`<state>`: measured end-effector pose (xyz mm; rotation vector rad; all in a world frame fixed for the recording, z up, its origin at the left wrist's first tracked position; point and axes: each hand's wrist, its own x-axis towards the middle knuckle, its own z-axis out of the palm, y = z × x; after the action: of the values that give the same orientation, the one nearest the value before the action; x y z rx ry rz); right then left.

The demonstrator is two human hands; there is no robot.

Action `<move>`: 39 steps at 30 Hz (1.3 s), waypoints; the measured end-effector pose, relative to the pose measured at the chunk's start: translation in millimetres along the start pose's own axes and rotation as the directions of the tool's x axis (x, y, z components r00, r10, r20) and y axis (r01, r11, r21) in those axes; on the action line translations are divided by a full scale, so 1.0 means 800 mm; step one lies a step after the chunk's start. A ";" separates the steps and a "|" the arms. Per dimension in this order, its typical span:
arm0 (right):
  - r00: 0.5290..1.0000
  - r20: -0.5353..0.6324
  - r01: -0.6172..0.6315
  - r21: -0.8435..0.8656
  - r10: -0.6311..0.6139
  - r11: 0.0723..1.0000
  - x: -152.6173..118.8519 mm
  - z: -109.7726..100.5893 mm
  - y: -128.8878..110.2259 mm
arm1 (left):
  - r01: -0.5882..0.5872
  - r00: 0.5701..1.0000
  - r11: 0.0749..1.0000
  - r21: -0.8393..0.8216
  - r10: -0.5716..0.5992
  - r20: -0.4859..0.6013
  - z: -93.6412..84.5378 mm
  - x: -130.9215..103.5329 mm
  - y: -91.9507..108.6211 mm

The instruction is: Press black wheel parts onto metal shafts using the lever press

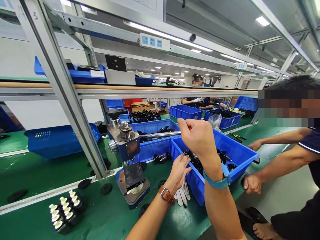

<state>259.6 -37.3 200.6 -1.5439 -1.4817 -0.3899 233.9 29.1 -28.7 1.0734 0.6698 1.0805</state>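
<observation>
My right hand (201, 138) is raised over the near blue bin (196, 185), its fingers closed. A metal rod (160, 134) runs from the blue press (132, 148) to this hand and ends there; the grip itself is hidden. Lower and further left is my left hand (178, 170), its fingers apart and bent at the bin's left edge, holding nothing visible. Black parts (226, 156) lie in the bin. White gloves (182, 195) are on the green table below my left hand. The press stands upright, with a pale round piece (137, 189) at its base.
Several black parts with white tops (65, 210) stand at the front left. A black shaft part (162, 157) lies behind my left hand. Another blue bin (152, 146) sits behind the press. At the right, a person's hand (252, 183) is near the bin. A metal post (67, 96) rises at left.
</observation>
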 end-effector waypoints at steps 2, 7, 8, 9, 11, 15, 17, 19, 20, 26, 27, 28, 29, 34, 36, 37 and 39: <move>1.000 0.004 -0.004 -0.006 0.004 1.000 0.000 0.000 -0.002 | -0.085 0.978 0.911 0.403 0.153 -0.140 -0.027 0.010 -0.005; 1.000 -0.010 -0.013 -0.016 0.012 1.000 0.001 -0.001 -0.005 | 0.056 0.917 0.602 0.797 0.285 -0.279 -0.079 0.062 -0.020; 1.000 -0.011 -0.012 -0.013 0.012 1.000 0.001 -0.001 -0.004 | 0.078 0.918 0.527 0.846 0.293 -0.267 -0.084 0.070 -0.025; 1.000 -0.008 -0.010 -0.010 0.010 1.000 0.001 -0.001 -0.003 | 0.090 0.922 0.453 0.887 0.298 -0.245 -0.088 0.077 -0.031; 1.000 0.004 -0.004 -0.007 0.004 1.000 -0.001 -0.001 -0.001 | 0.090 0.933 0.307 0.947 0.306 -0.188 -0.091 0.086 -0.041; 1.000 0.019 -0.011 -0.013 0.011 1.000 -0.006 -0.001 0.002 | 0.061 0.951 0.072 0.996 0.299 -0.080 -0.092 0.097 -0.051; 1.000 0.023 -0.019 -0.013 0.019 1.000 -0.008 -0.001 0.002 | 0.047 0.958 -0.012 0.999 0.283 -0.041 -0.094 0.099 -0.052; 0.999 0.031 -0.023 -0.010 0.024 1.000 -0.010 -0.001 0.002 | 0.041 0.963 -0.076 0.996 0.268 -0.019 -0.096 0.098 -0.052; 0.999 0.037 -0.025 -0.011 0.025 1.000 -0.010 -0.001 0.002 | 0.041 0.965 -0.102 0.994 0.262 -0.013 -0.097 0.097 -0.052; 0.998 0.060 -0.026 -0.027 0.027 0.999 -0.009 -0.002 0.002 | 0.080 0.972 -0.153 0.985 0.233 -0.043 -0.092 0.086 -0.049; 0.998 0.062 -0.025 -0.031 0.027 0.999 -0.009 -0.003 0.001 | 0.090 0.972 -0.148 0.985 0.227 -0.055 -0.089 0.084 -0.047; 0.998 0.063 -0.025 -0.033 0.027 0.999 -0.009 -0.003 0.001 | 0.099 0.973 -0.141 0.985 0.219 -0.066 -0.087 0.082 -0.044; 0.998 0.064 -0.026 -0.034 0.028 0.999 -0.009 -0.004 0.001 | 0.105 0.975 -0.131 0.986 0.211 -0.076 -0.085 0.079 -0.041; 0.996 0.082 -0.037 -0.025 0.039 0.999 -0.009 -0.005 0.002 | 0.092 0.983 -0.067 0.993 0.162 -0.080 -0.078 0.058 -0.017; 0.996 0.079 -0.031 -0.011 0.031 0.999 -0.011 -0.005 0.003 | 0.087 0.985 -0.038 0.995 0.151 -0.081 -0.077 0.044 -0.005; 0.997 0.074 -0.025 -0.004 0.025 1.000 -0.013 -0.004 0.004 | 0.089 0.985 -0.022 0.996 0.149 -0.084 -0.076 0.036 0.002; 0.998 0.061 -0.020 0.006 0.020 1.000 -0.016 -0.003 0.007 | 0.087 0.985 0.013 0.996 0.151 -0.088 -0.074 0.015 0.017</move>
<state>262.4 -46.4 189.9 -1.5764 -1.5118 -0.3285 182.5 62.8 -37.3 2.2865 1.7500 0.5484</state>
